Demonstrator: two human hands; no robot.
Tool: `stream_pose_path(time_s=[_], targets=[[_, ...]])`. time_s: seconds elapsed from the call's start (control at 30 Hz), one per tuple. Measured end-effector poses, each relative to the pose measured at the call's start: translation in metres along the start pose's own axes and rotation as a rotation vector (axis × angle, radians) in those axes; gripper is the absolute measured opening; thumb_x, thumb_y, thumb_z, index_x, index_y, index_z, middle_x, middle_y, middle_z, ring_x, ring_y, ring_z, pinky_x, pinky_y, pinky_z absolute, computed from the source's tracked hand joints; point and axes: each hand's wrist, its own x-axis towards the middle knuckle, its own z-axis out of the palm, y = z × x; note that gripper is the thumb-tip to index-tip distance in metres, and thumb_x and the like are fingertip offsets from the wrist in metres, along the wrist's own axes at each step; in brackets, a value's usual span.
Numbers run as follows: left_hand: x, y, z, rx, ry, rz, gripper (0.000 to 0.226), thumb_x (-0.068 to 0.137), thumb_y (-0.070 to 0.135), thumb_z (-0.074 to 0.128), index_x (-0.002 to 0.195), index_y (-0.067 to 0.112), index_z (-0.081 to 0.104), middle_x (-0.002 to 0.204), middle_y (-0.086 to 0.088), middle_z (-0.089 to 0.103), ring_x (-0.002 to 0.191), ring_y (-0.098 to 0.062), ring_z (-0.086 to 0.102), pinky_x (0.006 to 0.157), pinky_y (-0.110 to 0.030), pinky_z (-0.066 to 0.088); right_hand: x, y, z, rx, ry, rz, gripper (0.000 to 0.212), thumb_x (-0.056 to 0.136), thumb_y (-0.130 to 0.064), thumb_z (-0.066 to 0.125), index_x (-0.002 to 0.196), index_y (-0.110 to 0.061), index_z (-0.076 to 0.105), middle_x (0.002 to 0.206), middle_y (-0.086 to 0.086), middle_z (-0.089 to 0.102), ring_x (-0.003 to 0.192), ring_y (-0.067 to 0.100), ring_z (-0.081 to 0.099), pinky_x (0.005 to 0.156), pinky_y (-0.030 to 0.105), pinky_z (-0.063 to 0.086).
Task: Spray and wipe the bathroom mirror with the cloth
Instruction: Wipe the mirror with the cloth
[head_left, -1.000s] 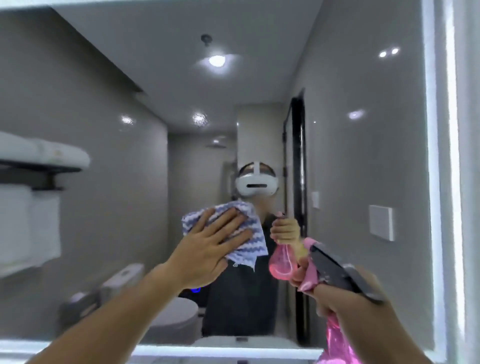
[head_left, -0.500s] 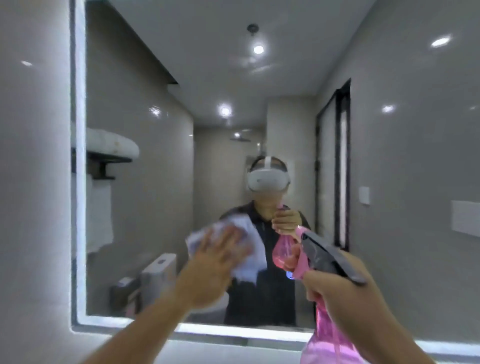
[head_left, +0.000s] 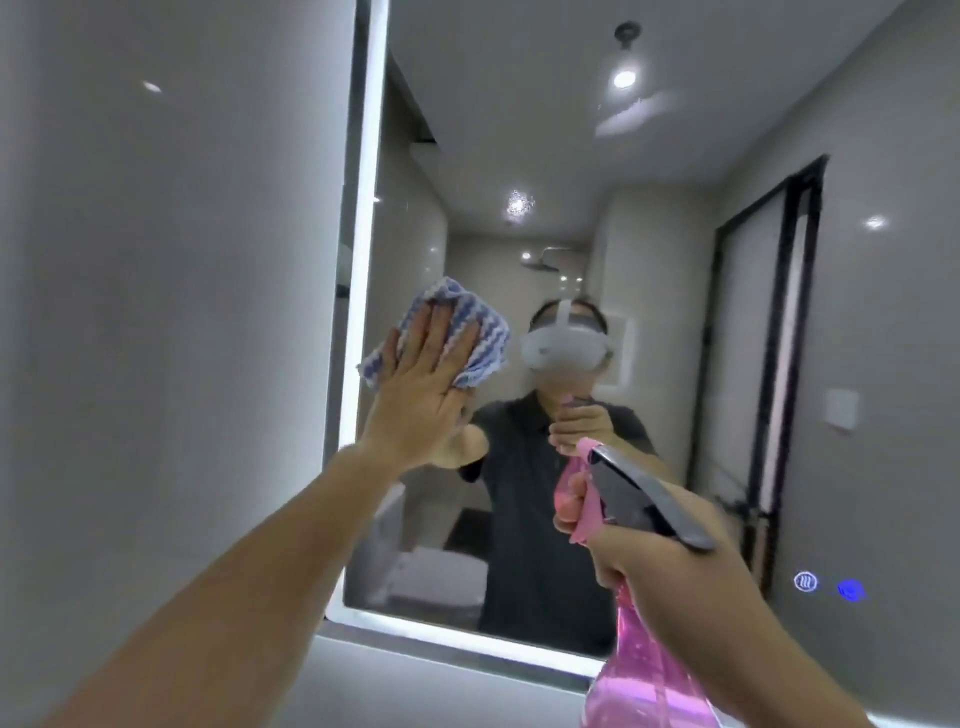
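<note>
Head view is showing the left hand (head_left: 422, 395) pressing a blue-and-white striped cloth (head_left: 467, 338) flat against the bathroom mirror (head_left: 675, 312), close to the lit strip (head_left: 370, 218) along the mirror's left edge. The grip here is a wide one: fingers spread and palm flat, pinning the cloth to the glass rather than closing around it. Cloth is bunching out above and to the right of the fingertips.

The right hand (head_left: 670, 587) is wrapping tightly around the neck of a pink spray bottle (head_left: 644, 670), with the grey trigger head (head_left: 644, 499) sitting above the knuckles and aimed toward the glass. The bottle is being held clear of the mirror, below and to the right of the wiping hand.

The step in hand appears to be wiping. To do it well, I would judge that even palm pressure matters, with overlapping strokes running away from the lit edge so no strip beside the grip is missed, and the loose folds tucked under the palm.

No brand or label is readable on the bottle. 2 small glowing blue icons (head_left: 831, 586) are showing low on the mirror's right; their meaning cannot be made out.
</note>
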Motion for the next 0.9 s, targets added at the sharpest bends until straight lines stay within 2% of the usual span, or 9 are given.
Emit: stream_pose_path(time_s=[0.1, 0.17, 0.23, 0.37, 0.43, 0.53, 0.67, 0.8, 0.9], targets=[[-0.091, 0.021, 0.013, -0.097, -0.102, 0.054, 0.054, 0.098, 0.025, 0.03, 0.149, 0.02, 0.013, 0.159, -0.009, 0.004, 0.146, -0.028, 0.001, 0.118, -0.049, 0.004, 0.006, 0.015, 0.016, -0.06, 0.117, 0.042, 0.021, 0.066, 0.008, 0.053, 0.072, -0.011, 0.061, 0.05, -0.003, 0.054, 0.051, 0.011, 0.05, 0.047, 0.022, 0.037], [-0.156, 0.015, 0.012, -0.092, -0.157, 0.176, 0.049, 0.102, 0.029, 0.009, 0.151, 0.025, 0.003, 0.16, 0.003, -0.011, 0.146, -0.019, -0.01, 0.118, -0.04, -0.003, 0.008, 0.025, 0.015, -0.122, 0.205, 0.08, 0.013, 0.069, 0.006, 0.053, 0.062, -0.005, 0.055, 0.059, 0.019, 0.052, 0.062, 0.024, 0.048, 0.057, 0.033, 0.038], [-0.186, -0.001, 0.009, -0.134, -0.196, 0.216, 0.05, 0.101, 0.036, -0.002, 0.15, 0.024, -0.005, 0.158, 0.008, -0.019, 0.145, -0.013, -0.016, 0.117, -0.035, -0.008, 0.006, 0.029, 0.008, -0.181, 0.226, 0.102, 0.02, 0.07, 0.005, 0.053, 0.056, -0.01, 0.051, 0.057, 0.019, 0.05, 0.058, 0.022, 0.045, 0.055, 0.031, 0.035], [-0.124, -0.024, -0.004, -0.149, -0.204, 0.066, 0.06, 0.093, 0.05, -0.012, 0.149, 0.028, -0.007, 0.158, 0.009, -0.017, 0.145, -0.014, -0.012, 0.117, -0.043, -0.004, 0.002, 0.022, -0.004, -0.194, 0.229, 0.09, 0.04, 0.064, 0.01, 0.049, 0.045, -0.026, 0.048, 0.035, -0.01, 0.038, 0.033, 0.005, 0.029, 0.033, 0.011, 0.026], [-0.052, -0.023, -0.006, -0.08, -0.081, -0.081, 0.054, 0.1, 0.041, 0.007, 0.147, 0.014, 0.01, 0.157, -0.014, 0.005, 0.145, -0.031, 0.004, 0.119, -0.05, 0.007, -0.001, 0.019, -0.005, -0.187, 0.225, 0.087, 0.037, 0.06, 0.005, 0.051, 0.042, -0.027, 0.049, 0.031, -0.01, 0.037, 0.03, 0.005, 0.028, 0.031, 0.01, 0.024], [0.029, -0.004, -0.003, -0.065, -0.032, -0.215, 0.058, 0.1, 0.032, 0.03, 0.149, 0.017, 0.002, 0.158, -0.019, 0.002, 0.146, -0.035, -0.003, 0.118, -0.051, -0.004, -0.003, 0.019, -0.006, -0.161, 0.22, 0.076, 0.035, 0.057, 0.001, 0.052, 0.044, -0.031, 0.052, 0.033, -0.009, 0.036, 0.032, 0.005, 0.026, 0.032, 0.01, 0.025], [-0.015, 0.062, 0.02, -0.095, -0.026, 0.265, 0.06, 0.092, 0.03, 0.039, 0.149, 0.029, 0.018, 0.159, -0.007, 0.016, 0.146, -0.028, 0.007, 0.117, -0.048, -0.006, -0.009, 0.023, -0.006, -0.122, 0.239, 0.087, 0.031, 0.06, 0.01, 0.052, 0.055, -0.02, 0.06, 0.035, -0.007, 0.036, 0.032, 0.005, 0.026, 0.031, 0.011, 0.024], [-0.164, 0.066, 0.03, -0.081, -0.32, 0.831, 0.067, 0.075, 0.03, 0.061, 0.138, 0.035, 0.039, 0.151, 0.011, 0.036, 0.144, -0.016, 0.022, 0.12, -0.046, 0.002, -0.015, 0.024, -0.003, -0.078, 0.208, 0.091, 0.022, 0.051, -0.001, 0.053, 0.061, -0.014, 0.068, 0.047, 0.014, 0.054, 0.035, 0.007, 0.033, 0.034, 0.013, 0.029], [-0.161, 0.017, 0.026, 0.029, -0.347, 0.875, 0.057, 0.084, 0.039, 0.056, 0.139, 0.036, 0.04, 0.15, 0.011, 0.038, 0.143, -0.012, 0.021, 0.119, -0.041, 0.001, -0.014, 0.025, -0.006, -0.086, 0.212, 0.111, 0.023, 0.053, 0.003, 0.056, 0.068, -0.007, 0.07, 0.052, 0.007, 0.066, 0.032, 0.002, 0.041, 0.033, 0.011, 0.031]])
